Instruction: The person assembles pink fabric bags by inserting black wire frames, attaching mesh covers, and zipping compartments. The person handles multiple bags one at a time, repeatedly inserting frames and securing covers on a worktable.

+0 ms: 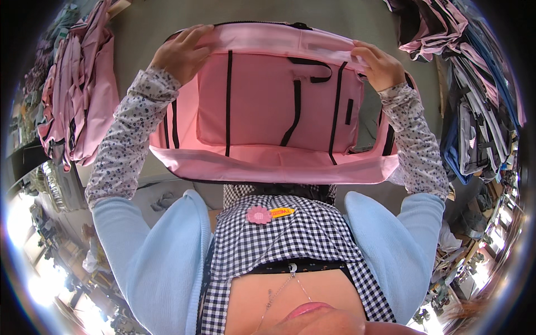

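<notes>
A pink fabric bag body [264, 100] is spread open before me, its inside facing up. Black webbing straps [229, 104] run across its lining, and one black strap [320, 71] curls loosely near the far side. A black zipper [247, 22] follows the far rim. My left hand [184, 52] grips the far left corner of that rim, its fingers folded over the edge. At the far right corner my right hand [379, 67] pinches the rim. Below my right hand, an opening in the bag's right end shows the table surface. The near rim hangs close to my waist.
The bag is over a grey-green table [142, 25]. Pink fabric pieces [90, 92] are heaped at the left edge. On the right lie more pink and black pieces [435, 29] and a stack of grey and blue bag parts [477, 134].
</notes>
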Available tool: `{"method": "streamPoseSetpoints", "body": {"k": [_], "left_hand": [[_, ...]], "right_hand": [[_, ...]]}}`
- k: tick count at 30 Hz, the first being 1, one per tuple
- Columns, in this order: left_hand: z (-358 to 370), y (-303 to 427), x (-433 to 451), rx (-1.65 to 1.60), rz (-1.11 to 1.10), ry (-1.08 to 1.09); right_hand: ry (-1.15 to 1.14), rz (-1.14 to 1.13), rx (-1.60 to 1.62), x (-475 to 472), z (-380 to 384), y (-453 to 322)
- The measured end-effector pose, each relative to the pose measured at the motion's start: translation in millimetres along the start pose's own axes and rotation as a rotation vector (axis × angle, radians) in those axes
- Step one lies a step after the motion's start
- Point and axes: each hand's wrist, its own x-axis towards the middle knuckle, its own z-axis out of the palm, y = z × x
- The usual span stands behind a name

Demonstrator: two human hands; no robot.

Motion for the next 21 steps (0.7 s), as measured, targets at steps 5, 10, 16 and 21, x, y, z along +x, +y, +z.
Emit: {"method": "streamPoseSetpoints", "body": {"k": [5, 10, 16, 21], "left_hand": [[15, 21, 94, -0.117, -0.255, -0.172], [49, 25, 160, -0.283, -0.293, -0.528], [63, 27, 175, -0.415, -0.349, -0.705], [65, 21, 170, -0.480, -0.290, -0.651]], "right_hand": [[-0.002, -0.053, -0.225, -10, 22, 11], [-0.011, 0.087, -0.365, -4, 42, 5], [0.001, 0.347, -0.254, 13, 42, -26], [0.127, 0.403, -0.250, 41, 74, -34]]}}
